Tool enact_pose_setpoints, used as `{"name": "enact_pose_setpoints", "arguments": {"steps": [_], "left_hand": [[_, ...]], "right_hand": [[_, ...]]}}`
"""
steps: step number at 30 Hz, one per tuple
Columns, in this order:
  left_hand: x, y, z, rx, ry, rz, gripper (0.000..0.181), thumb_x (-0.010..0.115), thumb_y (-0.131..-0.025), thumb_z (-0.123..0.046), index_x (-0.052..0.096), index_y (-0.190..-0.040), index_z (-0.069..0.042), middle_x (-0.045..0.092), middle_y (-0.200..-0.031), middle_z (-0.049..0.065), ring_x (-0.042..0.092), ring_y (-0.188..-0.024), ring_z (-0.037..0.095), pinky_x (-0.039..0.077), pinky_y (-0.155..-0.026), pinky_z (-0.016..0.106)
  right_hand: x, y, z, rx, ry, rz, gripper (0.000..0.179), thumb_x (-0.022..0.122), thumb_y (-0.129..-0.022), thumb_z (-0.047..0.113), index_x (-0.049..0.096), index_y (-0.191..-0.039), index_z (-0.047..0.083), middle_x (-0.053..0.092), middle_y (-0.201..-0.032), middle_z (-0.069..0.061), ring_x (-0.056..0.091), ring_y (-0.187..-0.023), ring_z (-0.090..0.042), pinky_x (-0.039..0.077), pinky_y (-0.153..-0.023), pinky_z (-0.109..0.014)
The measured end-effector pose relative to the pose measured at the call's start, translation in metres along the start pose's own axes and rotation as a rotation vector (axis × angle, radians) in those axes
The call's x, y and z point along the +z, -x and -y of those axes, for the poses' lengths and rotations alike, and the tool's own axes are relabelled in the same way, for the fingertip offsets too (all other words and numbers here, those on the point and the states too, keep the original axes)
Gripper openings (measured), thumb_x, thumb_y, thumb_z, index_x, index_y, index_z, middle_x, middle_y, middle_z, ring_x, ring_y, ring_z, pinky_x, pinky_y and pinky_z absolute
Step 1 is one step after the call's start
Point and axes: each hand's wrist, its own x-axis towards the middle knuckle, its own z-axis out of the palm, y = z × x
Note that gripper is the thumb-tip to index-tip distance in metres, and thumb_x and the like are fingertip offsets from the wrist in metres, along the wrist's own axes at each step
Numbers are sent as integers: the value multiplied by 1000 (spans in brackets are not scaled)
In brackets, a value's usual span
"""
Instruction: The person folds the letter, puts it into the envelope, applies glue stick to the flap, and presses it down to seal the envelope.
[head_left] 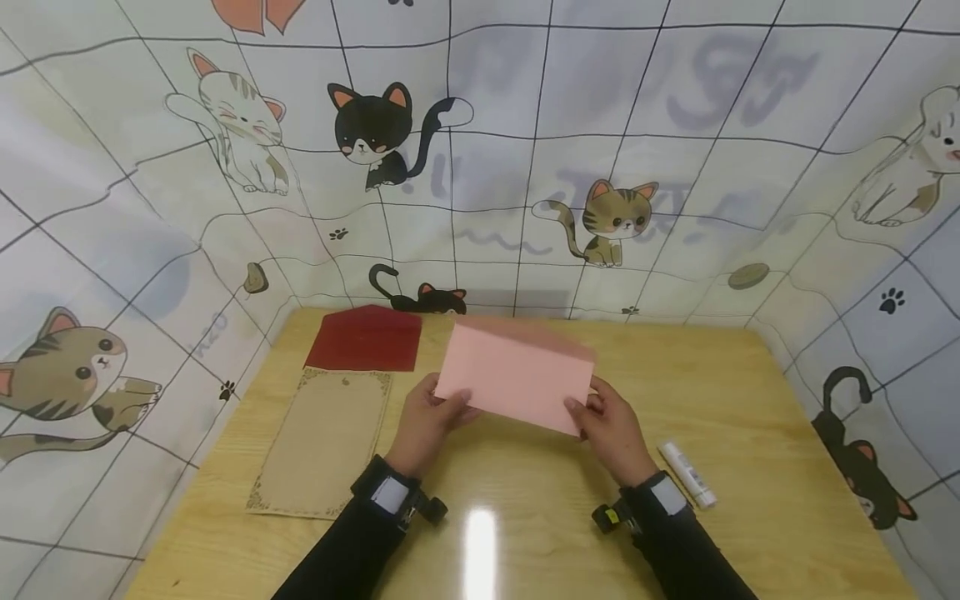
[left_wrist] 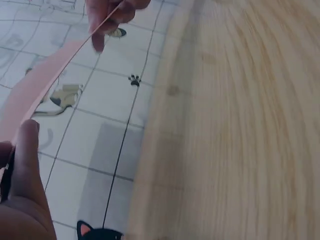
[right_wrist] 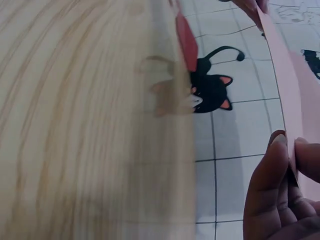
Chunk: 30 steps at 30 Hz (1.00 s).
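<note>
A pink envelope (head_left: 517,371) is held up above the table, its flap raised along the far edge. My left hand (head_left: 429,421) pinches its near left corner, the thumb on the face towards me. At the near right corner my right hand (head_left: 611,429) pinches it between thumb and fingers. The right wrist view shows that thumb (right_wrist: 272,160) pressed against the paper, with the envelope seen almost edge-on. In the left wrist view the left thumb (left_wrist: 26,160) lies along the envelope's edge. What is inside the envelope is hidden.
On the wooden table (head_left: 720,383), a dark red envelope (head_left: 367,343) lies at the back left. A beige sheet with an ornamental border (head_left: 322,442) lies in front of it. A white tube (head_left: 687,475) lies beside my right wrist. Cat-printed cloth walls (head_left: 510,167) enclose the back and sides.
</note>
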Motion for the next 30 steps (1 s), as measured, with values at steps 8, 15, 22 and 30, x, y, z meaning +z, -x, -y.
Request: {"name": "enact_pose_setpoints", "arguments": {"steps": [8,15,22,30], "left_hand": [[-21,-24,5,-29,-642,-16,75,92,-95,-10,57,-160,-1,84,-123,22,85,-102,27,69,-95,43],[-20,-44,23,-32,-1087,107,85,106,-79,-20,66,-150,3,82,-131,23,80,-120,35,63,-112,53],[-31,-65,63,84,-1342,113,70,108,-74,-27,73,-127,3,78,-109,15,72,-100,28,64,-101,48],[-30,-64,62,151,-1422,98,59,105,-78,-37,75,-110,2,63,-94,7,55,-83,18,59,-78,40]], "right_hand": [[-9,-14,-27,73,270,17,77,70,-114,25,32,-174,-6,78,-114,-25,68,-80,-17,53,-71,-28],[-11,-24,-47,49,375,99,91,84,-102,37,41,-166,-11,73,-134,-33,73,-104,-32,61,-87,-41],[-3,-32,-36,1,614,182,96,92,-96,39,48,-158,-18,66,-151,-39,71,-134,-48,56,-117,-63],[-1,-52,-56,-98,836,186,85,90,-95,48,63,-143,-18,78,-112,-28,73,-103,-39,63,-97,-56]]}}
